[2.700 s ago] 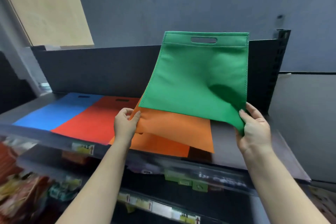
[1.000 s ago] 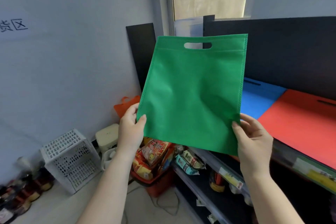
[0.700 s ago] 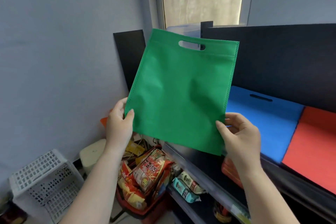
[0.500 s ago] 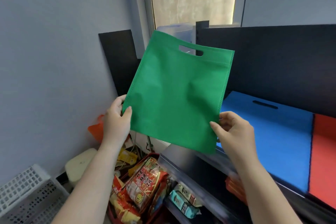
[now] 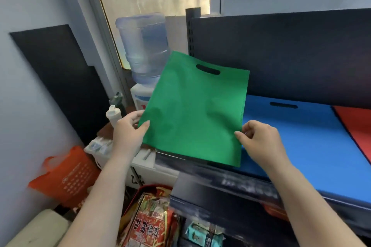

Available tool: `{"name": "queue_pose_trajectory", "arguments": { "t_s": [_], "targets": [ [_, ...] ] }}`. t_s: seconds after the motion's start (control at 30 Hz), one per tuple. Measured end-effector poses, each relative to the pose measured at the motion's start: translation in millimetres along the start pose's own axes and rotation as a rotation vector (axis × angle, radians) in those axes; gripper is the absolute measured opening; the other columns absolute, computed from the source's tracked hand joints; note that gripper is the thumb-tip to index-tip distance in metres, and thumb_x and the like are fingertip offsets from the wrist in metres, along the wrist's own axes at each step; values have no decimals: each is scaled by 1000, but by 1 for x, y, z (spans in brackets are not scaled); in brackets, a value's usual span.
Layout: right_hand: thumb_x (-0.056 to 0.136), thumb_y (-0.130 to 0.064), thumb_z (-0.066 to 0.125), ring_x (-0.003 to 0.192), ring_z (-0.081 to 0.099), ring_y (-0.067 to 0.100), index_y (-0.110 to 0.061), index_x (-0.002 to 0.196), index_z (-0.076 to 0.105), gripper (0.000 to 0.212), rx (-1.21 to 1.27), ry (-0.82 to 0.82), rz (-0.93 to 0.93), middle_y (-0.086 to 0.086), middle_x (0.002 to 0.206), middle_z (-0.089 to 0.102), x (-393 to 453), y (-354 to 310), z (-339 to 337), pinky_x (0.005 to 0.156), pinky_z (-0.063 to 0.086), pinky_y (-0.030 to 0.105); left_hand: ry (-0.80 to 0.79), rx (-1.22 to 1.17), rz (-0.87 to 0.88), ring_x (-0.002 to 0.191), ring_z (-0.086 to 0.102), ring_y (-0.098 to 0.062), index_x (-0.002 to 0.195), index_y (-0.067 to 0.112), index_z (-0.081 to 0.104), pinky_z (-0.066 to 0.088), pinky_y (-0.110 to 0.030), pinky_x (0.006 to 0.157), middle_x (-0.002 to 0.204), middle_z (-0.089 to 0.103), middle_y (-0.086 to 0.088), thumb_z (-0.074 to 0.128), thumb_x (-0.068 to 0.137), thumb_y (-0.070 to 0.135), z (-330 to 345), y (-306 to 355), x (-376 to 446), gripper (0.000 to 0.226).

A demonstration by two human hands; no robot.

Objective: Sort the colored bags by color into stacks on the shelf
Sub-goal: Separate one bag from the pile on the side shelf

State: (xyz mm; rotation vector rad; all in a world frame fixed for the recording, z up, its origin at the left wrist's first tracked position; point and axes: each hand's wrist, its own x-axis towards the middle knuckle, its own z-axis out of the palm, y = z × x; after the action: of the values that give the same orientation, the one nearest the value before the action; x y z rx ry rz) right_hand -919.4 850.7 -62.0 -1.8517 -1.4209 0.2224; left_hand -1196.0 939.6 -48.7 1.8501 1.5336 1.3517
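Descent toward the dark metal shelf (image 5: 220,178), compared with half a second ago. Then stood nearly upright in the air in front of the shelf's left end; now leans back, much flatter and lower, over that left end. Concerns the flat green non-woven fabric bag with the cut-out handle slot (image 5: 196,114), handle end pointing to the back panel.

Pinched at both near corners. Left hand (image 5: 128,136) clamped on the lower left corner, thumb on top and fingers hidden beneath. Right hand (image 5: 261,142) clamped on the lower right edge between thumb and curled fingers. Neither grip released yet.

Sits just left of the flat blue fabric bag (image 5: 301,136), with the near right corner overlapping its left edge in this view. Cannot tell whether already resting on the shelf or hanging just above it. Further right, only a strip of the flat red fabric bag (image 5: 357,122).

Means, most likely, a new green stack being started at the left end, beside blue and apart from red. Remaining for this bag: laying flat, squaring against the blue neighbour, then letting go. Worth watching the left edge, close to the shelf's end above the clear blue water bottle (image 5: 144,46) and the red snack packets (image 5: 150,224).
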Motion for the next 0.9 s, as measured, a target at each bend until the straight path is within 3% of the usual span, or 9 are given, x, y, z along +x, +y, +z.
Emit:
{"name": "queue_pose_trajectory", "arguments": {
  "t_s": [0.1, 0.2, 0.33, 0.47, 0.63, 0.77, 0.9],
  "targets": [
    [89, -28, 62, 71, 49, 16, -21, 76, 54, 17, -143, -19, 43, -14, 65, 48, 3, -2, 7, 59, 35, 28, -95, 69, 21, 84, 59, -10, 106, 6, 69, 38, -4, 61, 89, 63, 5, 70, 82, 5, 0, -21, 17, 24],
    [88, -28, 61, 78, 50, 18, -22, 75, 55, 16, -247, -31, 111, -14, 68, 47, 5, -2, 11, 61, 36, 28, -191, 124, 40, 68, 54, 3, 98, 7, 72, 38, -2, 53, 78, 64, 4, 75, 79, 10, 1, -38, 25, 20],
    [86, -30, 59, 80, 52, 19, -23, 70, 56, 18, -349, -47, 178, -12, 70, 50, 3, 0, 11, 58, 35, 28, -261, 173, -15, 59, 52, -2, 87, 12, 72, 37, -19, 53, 62, 59, 11, 76, 78, 20, 0, -53, 30, 13],
    [84, -32, 61, 76, 51, 17, -21, 68, 56, 20, -390, -50, 198, -11, 70, 52, 0, -2, 11, 54, 34, 25, -363, 295, -23, 80, 62, -19, 88, 15, 67, 42, -28, 66, 74, 63, 4, 72, 81, 27, -4, -53, 38, 15],
    [85, -36, 62, 81, 51, 18, -23, 66, 51, 25, -397, 26, 153, -13, 68, 48, -3, -9, 0, 56, 30, 26, -336, 430, 180, 97, 58, -23, 108, 13, 63, 45, -34, 82, 107, 64, -4, 65, 85, 34, 5, -19, 44, 32],
    [88, -39, 58, 92, 55, 22, -20, 93, 57, 19, -485, 177, 67, -6, 89, 59, -6, -8, -36, 64, 31, 28, -381, 445, 389, 110, 56, -25, 125, 15, 55, 44, -39, 91, 122, 60, -4, 61, 87, 37, 38, 35, 43, 44],
    [90, -43, 55, 107, 53, 25, -17, 131, 45, 49, -685, 227, 38, 1, 118, 55, -16, 6, -92, 71, 37, 31, -406, 485, 627, 117, 49, -28, 135, 16, 46, 39, -39, 93, 131, 53, -5, 57, 89, 39, 87, 103, 26, 52]
  ]
}}
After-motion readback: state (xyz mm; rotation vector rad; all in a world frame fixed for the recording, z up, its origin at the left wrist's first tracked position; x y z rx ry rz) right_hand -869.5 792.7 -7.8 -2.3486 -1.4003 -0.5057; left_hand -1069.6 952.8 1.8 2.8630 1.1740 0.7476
